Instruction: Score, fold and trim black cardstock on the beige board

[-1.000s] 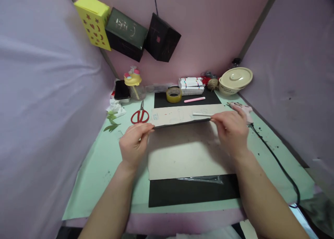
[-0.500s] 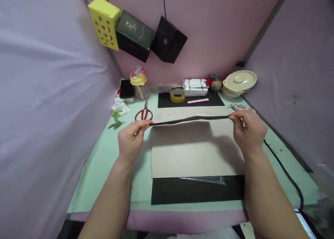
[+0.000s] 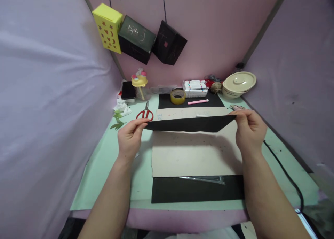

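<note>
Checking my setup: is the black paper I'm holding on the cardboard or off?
Off: left hand and right hand hold the black paper up, shadowing the cardboard below.

a thin black sheet [image 3: 188, 124] is held raised and tilted above beige board [image 3: 193, 159].

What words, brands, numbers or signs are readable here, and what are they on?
No word, brand or number is readable.
Yellow box: star, heart and moon shapes, no letters seen.
Dark green box: pale scrawl, too blurred to read.
Black box: pink mark, unclear.
Cream bowl: dark lettering, too small to read.
Cardboard: blue marks, too faint to read.
Black sheet held up: no writing visible.
</note>
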`<control>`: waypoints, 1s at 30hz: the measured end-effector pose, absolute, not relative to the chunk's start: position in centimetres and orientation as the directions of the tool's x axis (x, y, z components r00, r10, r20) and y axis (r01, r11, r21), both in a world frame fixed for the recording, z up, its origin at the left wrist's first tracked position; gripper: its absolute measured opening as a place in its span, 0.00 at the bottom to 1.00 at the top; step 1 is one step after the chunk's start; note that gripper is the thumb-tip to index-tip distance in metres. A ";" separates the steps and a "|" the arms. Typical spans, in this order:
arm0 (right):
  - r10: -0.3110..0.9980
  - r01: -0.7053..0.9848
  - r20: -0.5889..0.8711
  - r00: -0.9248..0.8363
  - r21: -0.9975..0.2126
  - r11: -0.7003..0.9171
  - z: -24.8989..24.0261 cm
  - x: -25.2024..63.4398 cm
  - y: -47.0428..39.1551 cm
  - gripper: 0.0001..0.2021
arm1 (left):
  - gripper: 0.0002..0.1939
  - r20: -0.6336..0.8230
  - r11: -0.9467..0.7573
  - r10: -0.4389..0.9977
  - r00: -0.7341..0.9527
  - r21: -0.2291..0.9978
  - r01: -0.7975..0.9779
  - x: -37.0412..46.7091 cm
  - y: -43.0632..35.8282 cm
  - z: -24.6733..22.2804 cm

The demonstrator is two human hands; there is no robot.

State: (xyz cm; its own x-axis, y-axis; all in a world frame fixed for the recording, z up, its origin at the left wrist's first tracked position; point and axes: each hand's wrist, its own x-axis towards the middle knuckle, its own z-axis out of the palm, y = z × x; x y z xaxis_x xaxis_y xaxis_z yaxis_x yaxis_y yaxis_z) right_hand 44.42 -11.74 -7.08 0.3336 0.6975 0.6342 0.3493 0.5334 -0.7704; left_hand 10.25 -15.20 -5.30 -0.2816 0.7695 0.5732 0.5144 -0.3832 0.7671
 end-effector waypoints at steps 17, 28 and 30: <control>0.969 -0.314 0.079 -0.235 -0.949 0.001 -7.2 39.8 -13.1 0.22 | 0.15 -0.234 0.131 0.943 -0.238 0.915 -0.383 10.5 -13.8 -6.1; 0.995 -0.417 0.079 -0.067 -0.908 0.044 -7.8 39.7 -12.5 0.11 | 0.20 -0.228 0.234 0.972 0.056 0.933 -0.274 10.6 -14.5 -6.1; 0.996 -0.414 0.093 -0.007 -0.906 0.082 -7.4 39.7 -12.6 0.11 | 0.23 -0.234 0.277 0.948 0.216 0.940 -0.197 10.9 -14.9 -5.9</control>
